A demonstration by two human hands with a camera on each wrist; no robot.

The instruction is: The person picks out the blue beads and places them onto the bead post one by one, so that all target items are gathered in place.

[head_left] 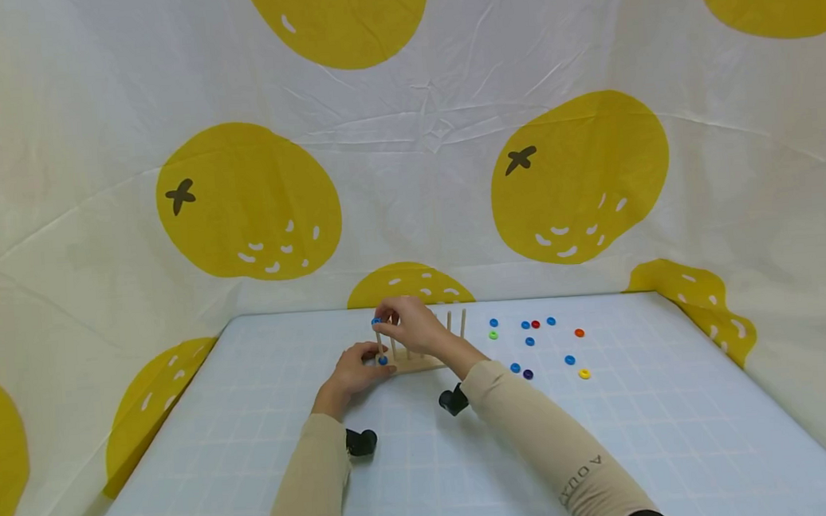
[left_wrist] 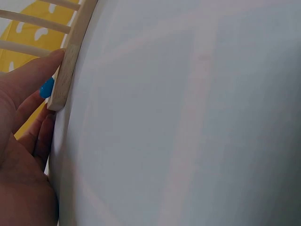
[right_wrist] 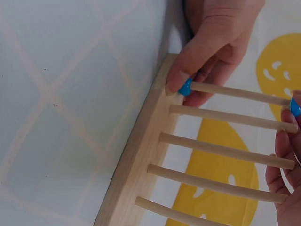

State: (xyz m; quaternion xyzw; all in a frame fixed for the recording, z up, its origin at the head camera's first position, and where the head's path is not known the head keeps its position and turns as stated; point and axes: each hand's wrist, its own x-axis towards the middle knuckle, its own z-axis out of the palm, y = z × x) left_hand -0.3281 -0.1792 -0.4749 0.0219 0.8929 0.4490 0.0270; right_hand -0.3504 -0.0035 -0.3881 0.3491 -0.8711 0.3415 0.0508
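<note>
Your right hand [head_left: 414,326] has its fingers pinched on a blue ring [right_wrist: 295,106] at the tip of the end peg [right_wrist: 240,93]: likely light, stiff and slick, best held by the rim. At seven o'clock in the head view, your left hand [head_left: 356,370] grips the rack [right_wrist: 143,153] beside a lower ring [head_left: 383,361]. Other pegs [right_wrist: 228,149] crowd in at four o'clock; loose rings [head_left: 530,342] dot the desk [head_left: 184,482] around three.
</note>
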